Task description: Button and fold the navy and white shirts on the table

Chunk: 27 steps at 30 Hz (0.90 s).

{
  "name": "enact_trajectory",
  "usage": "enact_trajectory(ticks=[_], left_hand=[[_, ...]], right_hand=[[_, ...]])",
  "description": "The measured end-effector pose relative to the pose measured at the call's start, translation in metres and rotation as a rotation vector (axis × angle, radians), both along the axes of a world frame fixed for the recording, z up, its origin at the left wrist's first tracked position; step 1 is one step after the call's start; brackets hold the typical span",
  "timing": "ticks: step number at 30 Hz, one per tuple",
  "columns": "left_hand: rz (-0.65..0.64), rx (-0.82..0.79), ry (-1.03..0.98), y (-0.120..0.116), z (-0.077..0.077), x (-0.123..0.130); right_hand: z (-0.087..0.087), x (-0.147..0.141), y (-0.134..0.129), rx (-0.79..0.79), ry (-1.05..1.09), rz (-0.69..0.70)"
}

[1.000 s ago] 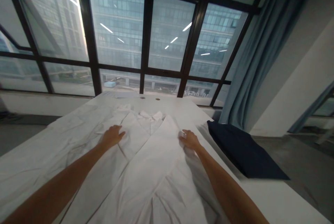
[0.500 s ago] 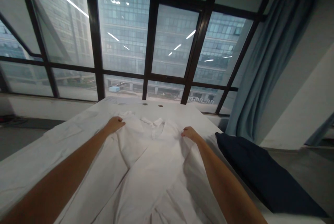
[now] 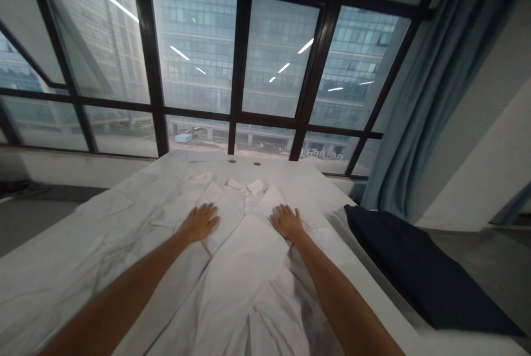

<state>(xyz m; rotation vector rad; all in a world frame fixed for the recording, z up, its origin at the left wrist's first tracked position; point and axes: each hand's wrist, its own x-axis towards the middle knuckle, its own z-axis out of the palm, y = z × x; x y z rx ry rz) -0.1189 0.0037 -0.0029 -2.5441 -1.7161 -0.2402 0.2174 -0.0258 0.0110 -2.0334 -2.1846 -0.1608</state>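
A white collared shirt [image 3: 238, 259] lies spread on the white table [image 3: 309, 179], its collar toward the window and its lower part running to the near edge of the view. My left hand [image 3: 201, 221] rests flat on the shirt's left upper side, fingers stretched forward. On the right upper side, my right hand [image 3: 286, 221] lies palm down with its fingers spread. Creases and folds run through the cloth below both hands. Neither hand grips anything.
More white cloth [image 3: 78, 234] lies on the table to the left. Dark navy cloth [image 3: 415, 267] is at the right side, beyond the table edge. Papers [image 3: 203, 156] and two round holes are at the far end, before the windows. A blue curtain [image 3: 431, 101] hangs at right.
Both hands have let go of the shirt's shoulders, moved inward and toward me, and opened flat on the cloth. The shirt's upper part now lies flatter on the table.
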Motion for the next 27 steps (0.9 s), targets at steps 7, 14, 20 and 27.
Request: enact_trajectory(ticks=[7,14,20,27], left_hand=[[0.199,0.087,0.022,-0.051,0.015,-0.019],[0.335,0.083,0.103,-0.144,0.016,-0.058],[0.443,-0.100,0.059,-0.189,0.021,-0.072],[0.324,-0.140,-0.077,-0.202,0.040,-0.084]], right_hand=[[0.035,-0.020,-0.083,0.077,0.110,0.100],[0.024,-0.099,-0.198,-0.023,0.177,0.523],[0.015,-0.112,-0.230,-0.124,0.145,0.634],[0.030,-0.089,-0.224,0.028,0.210,0.501]])
